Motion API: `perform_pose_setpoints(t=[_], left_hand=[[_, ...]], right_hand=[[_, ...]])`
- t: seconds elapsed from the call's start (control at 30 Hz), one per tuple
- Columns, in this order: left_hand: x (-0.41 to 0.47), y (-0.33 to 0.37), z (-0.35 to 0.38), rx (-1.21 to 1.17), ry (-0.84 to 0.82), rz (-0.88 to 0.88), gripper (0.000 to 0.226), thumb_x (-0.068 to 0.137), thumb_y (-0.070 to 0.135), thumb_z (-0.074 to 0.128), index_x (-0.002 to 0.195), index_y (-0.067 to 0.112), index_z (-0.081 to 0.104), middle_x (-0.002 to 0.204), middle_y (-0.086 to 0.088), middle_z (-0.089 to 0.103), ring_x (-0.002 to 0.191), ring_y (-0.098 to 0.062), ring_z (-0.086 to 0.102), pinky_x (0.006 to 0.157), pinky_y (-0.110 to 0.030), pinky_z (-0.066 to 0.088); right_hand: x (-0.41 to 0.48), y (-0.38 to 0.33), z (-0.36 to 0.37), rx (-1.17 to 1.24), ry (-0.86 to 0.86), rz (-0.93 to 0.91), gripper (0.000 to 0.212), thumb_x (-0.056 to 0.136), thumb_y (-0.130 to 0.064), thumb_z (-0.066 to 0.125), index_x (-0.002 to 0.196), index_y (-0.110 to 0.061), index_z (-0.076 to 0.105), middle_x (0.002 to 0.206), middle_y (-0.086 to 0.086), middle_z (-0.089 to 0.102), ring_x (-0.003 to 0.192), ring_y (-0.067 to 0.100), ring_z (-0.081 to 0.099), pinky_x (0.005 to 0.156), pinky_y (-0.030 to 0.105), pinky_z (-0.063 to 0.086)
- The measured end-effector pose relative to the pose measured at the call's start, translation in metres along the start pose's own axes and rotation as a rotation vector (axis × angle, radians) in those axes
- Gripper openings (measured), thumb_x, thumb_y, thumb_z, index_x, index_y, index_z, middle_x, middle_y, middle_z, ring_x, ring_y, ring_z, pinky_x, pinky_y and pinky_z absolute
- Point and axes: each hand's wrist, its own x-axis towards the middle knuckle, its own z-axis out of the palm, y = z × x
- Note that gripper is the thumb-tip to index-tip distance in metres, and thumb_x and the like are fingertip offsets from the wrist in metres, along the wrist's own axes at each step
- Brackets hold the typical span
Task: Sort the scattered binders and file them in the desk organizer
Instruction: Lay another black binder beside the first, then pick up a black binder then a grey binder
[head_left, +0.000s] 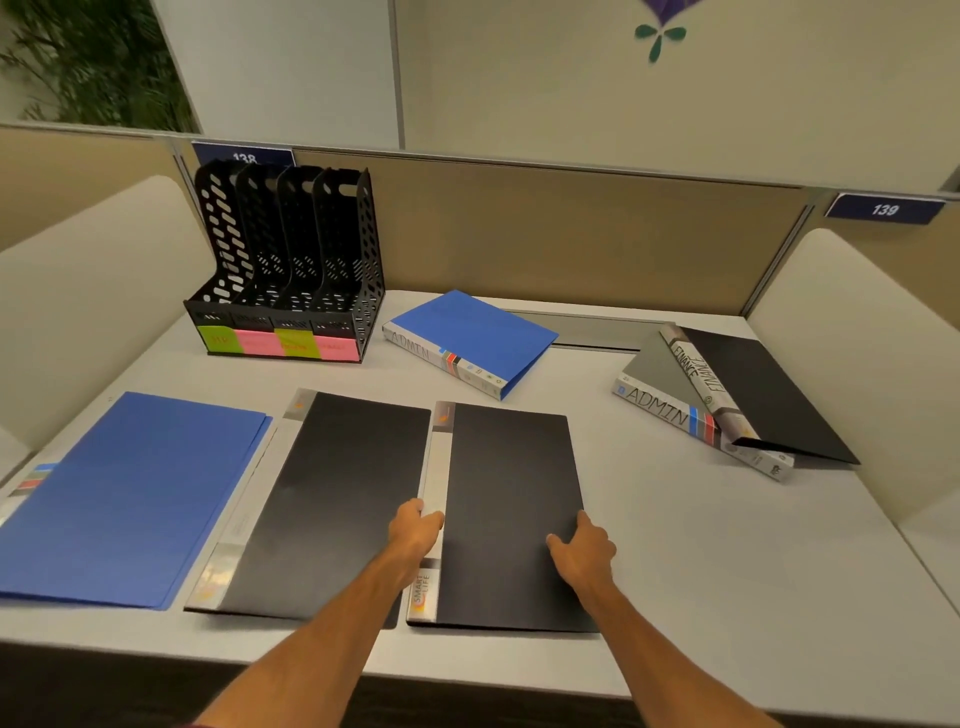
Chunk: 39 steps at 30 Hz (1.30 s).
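A black binder (509, 483) lies flat near the desk's front edge. My left hand (415, 530) grips its grey spine and my right hand (584, 548) holds its right edge. Left of it lie another black binder (332, 493) and a blue binder (130, 493), both flat. A blue binder marked ADMIN (478, 338) rests further back. At the right a black FINANCE binder (763, 395) leans on a grey ADMIN binder (670, 405). The black desk organizer (291, 260), with green and pink labels on its slots, stands empty at the back left.
The grey desk (727, 545) is fenced by a tan partition (571, 234) at the back and cream side panels left and right. A grey cable slot (592, 327) runs along the back. Number plates 138 and 139 hang on the partition.
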Motion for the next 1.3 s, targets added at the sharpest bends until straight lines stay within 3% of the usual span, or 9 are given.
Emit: perform_pose_setpoints(t=[0.3,0.57,0.93,1.03,1.13,1.3], left_hand=[[-0.010,0.021,0.008,0.261,0.042,0.258,0.048,0.091,0.010,0.057,0.136,0.005,0.042,0.136,-0.014,0.050,0.124,-0.031,0.050,0.103,-0.038,0.042],[-0.003,0.074,0.051,0.454,-0.050,0.358,0.059,0.093,0.030,0.057,0.144,0.012,0.033,0.153,-0.008,0.032,0.139,-0.027,0.035,0.112,-0.040,0.034],[-0.003,0.174,0.169,0.475,-0.141,0.507,0.060,0.094,0.029,0.056,0.144,0.005,0.032,0.151,-0.012,0.032,0.138,-0.026,0.033,0.113,-0.036,0.030],[-0.003,0.201,0.212,0.457,-0.146,0.533,0.059,0.094,0.030,0.056,0.142,0.004,0.034,0.149,-0.012,0.033,0.137,-0.025,0.033,0.111,-0.033,0.028],[0.000,0.226,0.258,0.435,-0.156,0.519,0.056,0.092,0.028,0.059,0.139,0.005,0.038,0.146,-0.012,0.038,0.134,-0.025,0.037,0.109,-0.032,0.031],[0.009,0.260,0.334,0.378,-0.156,0.460,0.044,0.090,0.024,0.063,0.127,0.005,0.048,0.132,-0.014,0.051,0.119,-0.026,0.050,0.095,-0.030,0.043]], right_hand=[[0.003,0.007,-0.024,-0.075,0.052,-0.081,0.066,0.093,-0.051,0.048,0.146,-0.017,0.029,0.152,0.009,0.030,0.138,0.029,0.034,0.108,0.040,0.036],[0.026,0.032,-0.076,-0.221,0.134,-0.132,0.067,0.094,-0.057,0.039,0.147,-0.020,0.027,0.157,0.006,0.022,0.144,0.027,0.024,0.115,0.043,0.025],[0.100,0.098,-0.169,-0.221,0.162,-0.076,0.068,0.094,-0.059,0.037,0.147,-0.018,0.027,0.157,0.008,0.023,0.145,0.029,0.020,0.116,0.047,0.020],[0.130,0.117,-0.199,-0.199,0.194,-0.078,0.067,0.093,-0.059,0.040,0.145,-0.017,0.031,0.151,0.009,0.032,0.140,0.029,0.029,0.114,0.047,0.029],[0.166,0.133,-0.233,-0.197,0.223,-0.082,0.062,0.092,-0.057,0.045,0.139,-0.017,0.039,0.144,0.009,0.040,0.131,0.027,0.038,0.107,0.045,0.038],[0.226,0.168,-0.277,-0.270,0.233,-0.087,0.062,0.094,-0.056,0.039,0.141,-0.016,0.037,0.149,0.012,0.033,0.137,0.031,0.030,0.112,0.048,0.027]])
